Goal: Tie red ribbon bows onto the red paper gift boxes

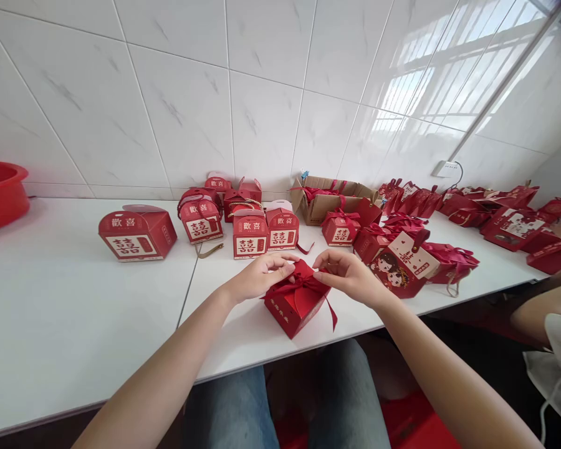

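A red gift box [292, 312] with gold lettering on its side stands near the table's front edge, turned with a corner toward me. On its top is a dark red ribbon bow [303, 282], with one tail hanging down the right side. My left hand [266, 274] is at the bow's left side, thumb and fingers pinched together on the ribbon. At the right side my right hand [346, 274] pinches the ribbon between thumb and fingers. Both hands are above the box top.
Several red boxes [250, 234] stand behind, and one larger box [138, 234] is at the left. A cardboard carton [315, 212] with red items is at the back. More decorated boxes [402, 265] fill the right. A red basin [2, 199] sits far left. A person's arm [545, 305] shows at right.
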A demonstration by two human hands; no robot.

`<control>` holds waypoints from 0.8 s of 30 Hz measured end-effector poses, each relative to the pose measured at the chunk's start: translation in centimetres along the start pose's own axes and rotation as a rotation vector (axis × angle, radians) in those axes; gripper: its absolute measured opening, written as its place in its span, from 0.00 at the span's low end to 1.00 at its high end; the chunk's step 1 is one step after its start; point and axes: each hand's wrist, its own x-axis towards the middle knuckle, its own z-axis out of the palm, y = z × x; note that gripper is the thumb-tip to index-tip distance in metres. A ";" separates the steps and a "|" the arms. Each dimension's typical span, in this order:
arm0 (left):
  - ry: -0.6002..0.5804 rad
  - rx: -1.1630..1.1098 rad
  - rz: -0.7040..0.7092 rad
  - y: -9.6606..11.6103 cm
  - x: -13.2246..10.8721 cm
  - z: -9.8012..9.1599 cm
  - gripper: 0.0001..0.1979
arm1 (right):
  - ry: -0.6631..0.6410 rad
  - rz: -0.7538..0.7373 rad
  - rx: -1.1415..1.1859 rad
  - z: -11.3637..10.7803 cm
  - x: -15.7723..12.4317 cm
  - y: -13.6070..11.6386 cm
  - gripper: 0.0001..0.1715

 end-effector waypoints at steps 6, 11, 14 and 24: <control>0.153 0.053 -0.035 -0.4 0.0 0.1 0.21 | 0.015 -0.068 -0.168 0.5 -0.3 -0.8 0.10; 0.181 0.079 -0.006 0.2 0.0 0.3 0.18 | 0.015 -0.281 -0.636 1.2 -1.3 -1.2 0.15; 0.208 0.132 0.018 0.3 0.0 0.4 0.17 | -0.021 -0.309 -0.786 1.4 -1.7 -0.7 0.20; 0.286 0.278 0.068 -0.2 0.1 0.1 0.16 | -0.150 -0.312 -0.899 2.1 -1.9 -0.2 0.26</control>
